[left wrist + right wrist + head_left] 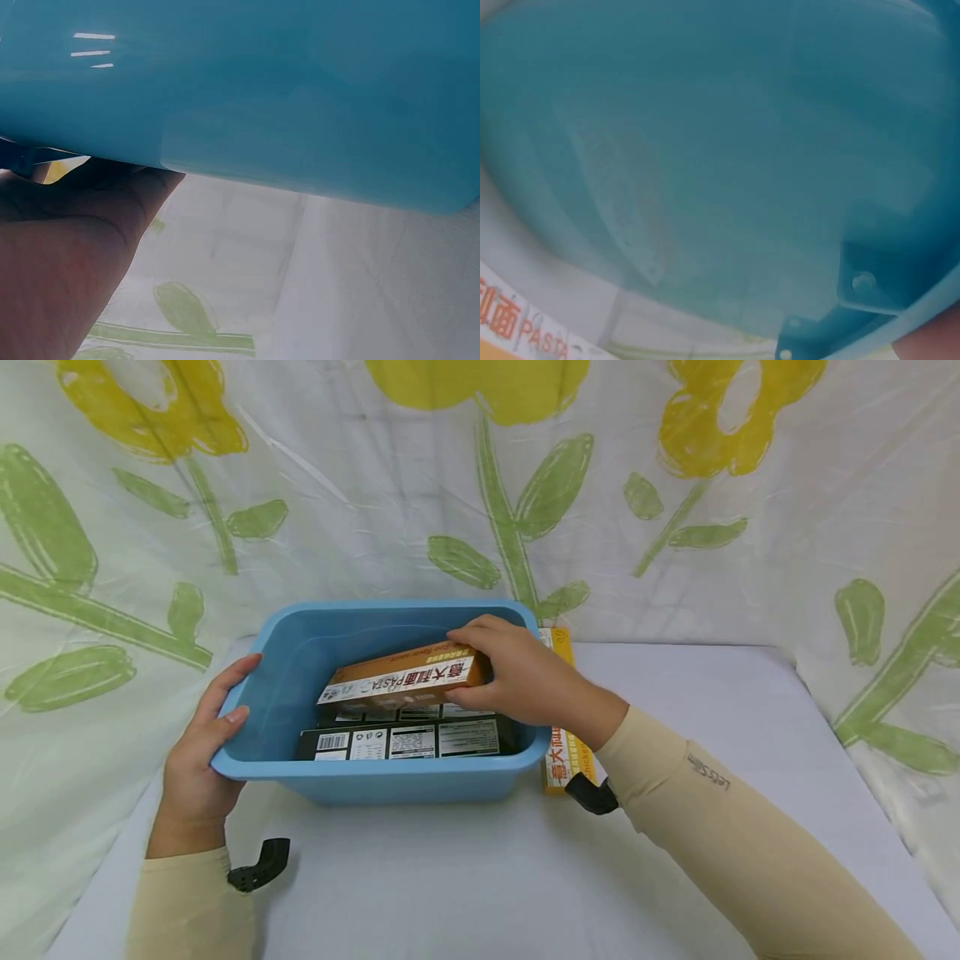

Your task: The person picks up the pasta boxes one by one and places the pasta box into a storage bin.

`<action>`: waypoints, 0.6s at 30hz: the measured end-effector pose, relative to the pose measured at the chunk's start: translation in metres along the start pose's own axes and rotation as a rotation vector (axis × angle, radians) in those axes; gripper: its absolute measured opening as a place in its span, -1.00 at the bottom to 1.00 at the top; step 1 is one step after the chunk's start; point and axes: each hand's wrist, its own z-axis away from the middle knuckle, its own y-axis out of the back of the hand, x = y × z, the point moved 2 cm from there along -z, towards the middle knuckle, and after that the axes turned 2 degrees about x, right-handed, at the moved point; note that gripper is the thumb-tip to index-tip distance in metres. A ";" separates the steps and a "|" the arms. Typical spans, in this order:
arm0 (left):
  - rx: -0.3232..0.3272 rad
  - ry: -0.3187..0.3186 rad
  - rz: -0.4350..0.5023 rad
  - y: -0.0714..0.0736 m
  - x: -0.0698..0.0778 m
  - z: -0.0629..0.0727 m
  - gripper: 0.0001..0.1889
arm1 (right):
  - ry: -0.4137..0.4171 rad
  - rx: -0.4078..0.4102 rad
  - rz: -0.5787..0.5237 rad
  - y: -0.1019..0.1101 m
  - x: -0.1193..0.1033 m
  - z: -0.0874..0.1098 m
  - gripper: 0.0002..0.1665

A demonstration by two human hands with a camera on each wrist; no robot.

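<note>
A light blue plastic bin [405, 787] stands on the table, its outer wall filling most of both wrist views. My left hand [201, 752] grips the bin's left rim, thumb on the inside edge. Over the right rim reaches my right hand [517, 672], which holds the right end of a brown pasta box [405, 677] between thumb and fingers. That box lies tilted inside the bin, above dark boxes [412, 740] with white label panels. The right hand's fingers are out of sight in the right wrist view, where the bin wall hides them.
A yellow-and-white pasta box [558, 768] lies on the table against the bin's right side, partly covered by the right wrist. Behind the white table [675, 693] hangs a white curtain [337, 510] with painted yellow flowers and green leaves.
</note>
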 end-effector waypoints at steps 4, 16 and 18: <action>0.005 0.006 -0.001 0.000 0.000 0.001 -0.32 | -0.001 -0.007 -0.005 -0.002 0.000 -0.003 -0.16; 0.022 0.014 -0.003 -0.001 0.003 0.003 -0.32 | -0.014 -0.020 -0.040 -0.002 -0.001 -0.011 -0.17; 0.028 0.016 -0.008 -0.001 0.003 0.003 -0.32 | -0.016 -0.024 -0.043 -0.002 -0.001 -0.012 -0.17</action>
